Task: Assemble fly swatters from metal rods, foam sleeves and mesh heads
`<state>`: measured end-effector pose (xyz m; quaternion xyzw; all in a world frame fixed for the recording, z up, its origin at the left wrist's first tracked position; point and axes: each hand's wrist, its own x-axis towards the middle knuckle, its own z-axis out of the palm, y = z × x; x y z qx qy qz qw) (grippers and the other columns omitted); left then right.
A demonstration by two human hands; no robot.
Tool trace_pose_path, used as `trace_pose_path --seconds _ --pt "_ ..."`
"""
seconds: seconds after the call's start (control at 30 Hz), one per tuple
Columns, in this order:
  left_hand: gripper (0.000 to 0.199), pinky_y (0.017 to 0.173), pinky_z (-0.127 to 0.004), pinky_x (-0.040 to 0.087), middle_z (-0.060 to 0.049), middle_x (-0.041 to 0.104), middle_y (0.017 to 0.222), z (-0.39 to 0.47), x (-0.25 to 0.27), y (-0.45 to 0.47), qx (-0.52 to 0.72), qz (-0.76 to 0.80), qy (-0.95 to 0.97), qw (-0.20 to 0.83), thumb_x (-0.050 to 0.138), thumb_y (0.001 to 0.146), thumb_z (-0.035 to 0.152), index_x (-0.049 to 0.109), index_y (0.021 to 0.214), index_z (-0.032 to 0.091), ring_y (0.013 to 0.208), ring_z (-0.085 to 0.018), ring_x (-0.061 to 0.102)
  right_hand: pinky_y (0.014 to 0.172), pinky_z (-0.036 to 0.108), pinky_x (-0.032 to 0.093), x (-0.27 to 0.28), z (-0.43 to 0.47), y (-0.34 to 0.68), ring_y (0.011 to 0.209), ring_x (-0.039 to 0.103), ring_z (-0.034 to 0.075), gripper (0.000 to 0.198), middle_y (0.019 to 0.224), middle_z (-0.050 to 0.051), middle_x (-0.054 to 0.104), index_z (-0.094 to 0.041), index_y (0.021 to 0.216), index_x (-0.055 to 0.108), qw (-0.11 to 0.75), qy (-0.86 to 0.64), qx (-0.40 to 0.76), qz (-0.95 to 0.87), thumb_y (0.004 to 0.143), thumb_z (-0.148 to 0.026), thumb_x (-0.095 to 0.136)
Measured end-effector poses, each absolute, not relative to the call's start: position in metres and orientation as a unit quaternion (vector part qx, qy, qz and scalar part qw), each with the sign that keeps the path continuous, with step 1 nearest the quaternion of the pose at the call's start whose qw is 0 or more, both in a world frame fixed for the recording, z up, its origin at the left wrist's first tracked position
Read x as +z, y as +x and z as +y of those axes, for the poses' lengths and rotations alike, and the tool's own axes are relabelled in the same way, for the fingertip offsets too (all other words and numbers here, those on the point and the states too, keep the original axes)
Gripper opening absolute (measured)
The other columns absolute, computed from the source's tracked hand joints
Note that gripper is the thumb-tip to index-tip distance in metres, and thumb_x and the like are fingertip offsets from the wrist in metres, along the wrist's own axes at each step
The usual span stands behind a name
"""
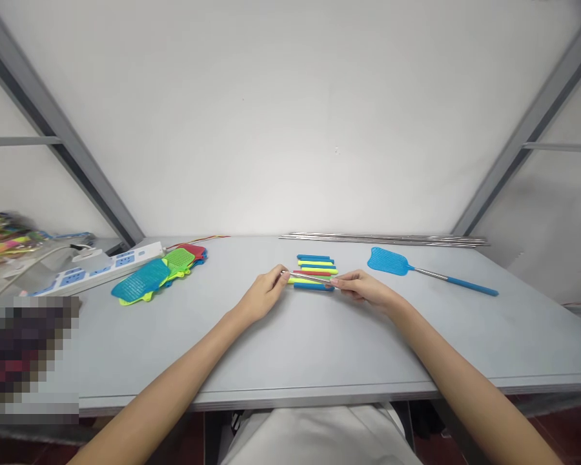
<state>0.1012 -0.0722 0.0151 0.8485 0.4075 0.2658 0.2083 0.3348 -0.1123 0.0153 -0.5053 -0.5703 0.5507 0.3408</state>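
Observation:
Between my two hands a thin silver metal rod (310,277) is held nearly level, its right side slightly lower. My left hand (267,292) pinches its left end, and my right hand (361,286) pinches it near the right end. Just under and behind the rod lie several coloured handle tubes, among them a blue tube (314,287), a yellow tube (315,263) and a red tube (304,272). To the right of my right hand rests a blue fly swatter (388,261) with a metal shaft and a blue handle.
Several long metal rods (382,239) lie along the back wall. At left are stacked swatter heads (142,281) in blue, yellow, green and red, beside a white power strip (101,268). Colourful packed items (4,239) sit far left. The table's front edge (319,397) runs before me.

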Motion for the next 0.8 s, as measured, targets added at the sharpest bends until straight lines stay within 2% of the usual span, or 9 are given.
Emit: trace_pose_path --seconds 0.1,0.23,0.43,0.53,0.67,0.8 --pt "0.03 0.056 -0.021 0.033 0.004 0.043 0.062 -0.071 0.015 0.1 0.287 0.41 0.842 0.199 0.021 0.084 0.038 0.044 0.082 0.02 0.057 -0.011 0.041 0.041 0.022 0.009 0.016 -0.112 0.335 0.043 0.017 0.004 0.038 0.051 -0.005 0.027 -0.014 0.08 0.063 0.355 -0.504 0.555 -0.558 0.063 -0.048 0.055" --pt "0.028 0.065 -0.024 0.037 -0.001 0.048 0.075 -0.058 0.012 0.094 0.349 0.427 0.824 0.132 0.026 0.083 0.036 0.048 0.079 0.018 0.07 -0.013 0.045 0.04 0.022 0.008 0.016 -0.111 0.335 0.043 0.016 0.004 0.042 0.051 -0.005 0.025 -0.014 0.087 0.063 0.363 -0.521 0.545 -0.548 0.064 -0.049 0.053" --pt "0.023 0.074 -0.029 0.039 -0.006 0.044 0.089 -0.022 0.011 0.063 0.461 0.542 0.702 0.026 0.036 0.078 0.032 0.051 0.085 0.016 0.079 -0.016 0.047 0.04 0.022 0.008 0.017 -0.113 0.334 0.043 0.016 0.004 0.043 0.052 -0.004 0.026 -0.013 0.086 0.063 0.361 -0.514 0.55 -0.551 0.064 -0.05 0.053" --pt "0.026 0.086 -0.036 0.031 -0.009 0.042 0.095 -0.006 0.011 0.038 0.474 0.615 0.629 -0.042 0.041 0.075 0.029 0.05 0.096 0.015 0.096 -0.022 0.041 0.04 0.022 0.008 0.016 -0.114 0.333 0.043 0.016 0.004 0.044 0.052 -0.005 0.025 -0.013 0.087 0.063 0.361 -0.514 0.554 -0.546 0.064 -0.049 0.053" --pt "0.035 0.091 -0.042 0.023 -0.014 0.035 0.111 0.006 0.01 0.002 0.454 0.709 0.529 -0.106 0.042 0.074 0.03 0.046 0.105 0.013 0.109 -0.028 0.029 0.04 0.022 0.009 0.016 -0.114 0.333 0.042 0.017 0.004 0.042 0.051 -0.005 0.026 -0.014 0.086 0.062 0.354 -0.517 0.555 -0.546 0.064 -0.049 0.054" --pt "0.047 0.086 -0.052 0.023 -0.018 0.023 0.124 0.008 0.008 -0.027 0.389 0.819 0.416 -0.064 0.045 0.071 0.036 0.039 0.112 0.013 0.114 -0.035 0.021 0.04 0.022 0.008 0.015 -0.113 0.334 0.041 0.015 0.004 0.04 0.05 -0.005 0.027 -0.015 0.086 0.062 0.348 -0.521 0.559 -0.543 0.064 -0.048 0.054"
